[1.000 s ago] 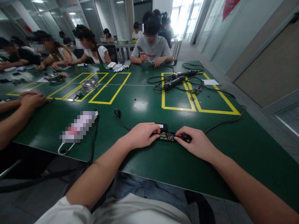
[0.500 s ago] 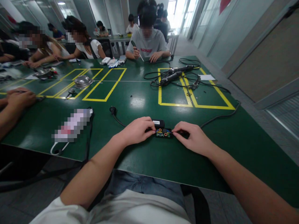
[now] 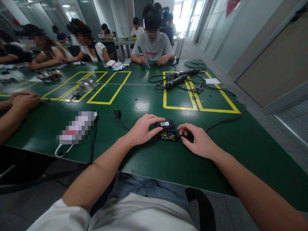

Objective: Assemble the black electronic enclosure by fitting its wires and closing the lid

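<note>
Grasps the black cover (image 3: 167, 124) beyond the open case (image 3: 166, 136) with left hand (image 3: 143, 129). Curls right hand (image 3: 200, 141) beside the case, with unclear grip.

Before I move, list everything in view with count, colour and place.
Open case with circuit board: one, black, between the hands
Cover: one, black with white label, just beyond the case
Power plug: one, black, left of the cover
Pixelated item: one, pale with red, near left
Metal bowl: one clear, silver, left
Corded tools: two, black, far right
Paper: one, white, beside their cords
Screwdriver: one, green handle, held opposite
Tape outlines: several, yellow, on table
Table: one, green, in front
Pennant: one, red, upper right
Other people: several, mixed clothing, left and beyond
Small far-left parts: uncountable, blurred
Left hand: one, at the cover
Right hand: one, by the case
</note>
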The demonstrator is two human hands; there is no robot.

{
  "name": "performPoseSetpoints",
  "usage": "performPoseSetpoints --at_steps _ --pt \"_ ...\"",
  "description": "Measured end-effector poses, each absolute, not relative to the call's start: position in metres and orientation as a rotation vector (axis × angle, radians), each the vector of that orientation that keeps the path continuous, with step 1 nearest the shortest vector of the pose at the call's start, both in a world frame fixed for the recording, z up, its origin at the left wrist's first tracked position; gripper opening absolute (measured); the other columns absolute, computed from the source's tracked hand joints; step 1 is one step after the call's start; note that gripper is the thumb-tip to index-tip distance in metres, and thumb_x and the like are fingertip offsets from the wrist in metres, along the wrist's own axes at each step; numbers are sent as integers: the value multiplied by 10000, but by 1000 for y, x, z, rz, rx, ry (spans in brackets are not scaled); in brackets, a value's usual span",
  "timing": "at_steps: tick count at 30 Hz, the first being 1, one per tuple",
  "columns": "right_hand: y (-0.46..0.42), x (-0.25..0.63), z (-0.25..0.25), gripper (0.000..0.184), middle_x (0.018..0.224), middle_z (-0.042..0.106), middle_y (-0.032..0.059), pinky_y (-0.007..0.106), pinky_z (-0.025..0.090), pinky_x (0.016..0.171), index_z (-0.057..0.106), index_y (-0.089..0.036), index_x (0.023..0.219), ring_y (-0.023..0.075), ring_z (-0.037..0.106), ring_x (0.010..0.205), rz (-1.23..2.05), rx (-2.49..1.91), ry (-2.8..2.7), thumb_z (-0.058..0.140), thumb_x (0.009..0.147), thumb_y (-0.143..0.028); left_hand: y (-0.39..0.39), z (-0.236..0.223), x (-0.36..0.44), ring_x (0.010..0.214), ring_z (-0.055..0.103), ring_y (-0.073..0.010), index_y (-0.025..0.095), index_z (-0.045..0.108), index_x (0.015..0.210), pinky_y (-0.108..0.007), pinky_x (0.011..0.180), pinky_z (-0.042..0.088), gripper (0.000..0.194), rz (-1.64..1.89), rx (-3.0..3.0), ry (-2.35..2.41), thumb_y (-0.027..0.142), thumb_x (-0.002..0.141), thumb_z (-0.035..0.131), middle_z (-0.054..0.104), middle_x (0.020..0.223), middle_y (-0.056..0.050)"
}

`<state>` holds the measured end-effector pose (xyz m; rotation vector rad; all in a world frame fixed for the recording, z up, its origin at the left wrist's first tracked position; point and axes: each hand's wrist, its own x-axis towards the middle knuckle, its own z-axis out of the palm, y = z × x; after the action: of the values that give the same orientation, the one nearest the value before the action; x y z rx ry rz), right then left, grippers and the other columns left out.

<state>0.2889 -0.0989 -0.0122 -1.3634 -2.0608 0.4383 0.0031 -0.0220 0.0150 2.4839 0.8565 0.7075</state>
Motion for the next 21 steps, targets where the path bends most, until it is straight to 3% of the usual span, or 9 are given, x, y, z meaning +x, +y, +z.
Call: performPoseSetpoints --at_steps 7,16,21 --pt "-98 287 -16 348 923 743 39 403 561 772 661 -247 1161 237 660 779 449 -1330 -2055 629 827 -155 -27 16 6 1178 698 -278 218 821 1351 -477 1131 530 304 454 2585 562 317 1083 716 800 1288 -124" --pt "-99 288 -17 285 920 735 47 391 556 747 679 -243 1130 233 653 776 426 -1311 -2061 652 854 -174 -27 10 9 1097 743 -254 224 689 1418 -443 1049 592 334 595 2357 893 326 1101 652 814 1222 -89" --pt "-99 288 -13 123 879 737 45 375 559 721 713 -242 1047 229 663 750 452 -1276 -2086 687 928 -234 -21 7 8 1097 703 -298 201 732 1159 -494 1033 592 127 513 2465 1139 249 1044 706 786 1139 -99"
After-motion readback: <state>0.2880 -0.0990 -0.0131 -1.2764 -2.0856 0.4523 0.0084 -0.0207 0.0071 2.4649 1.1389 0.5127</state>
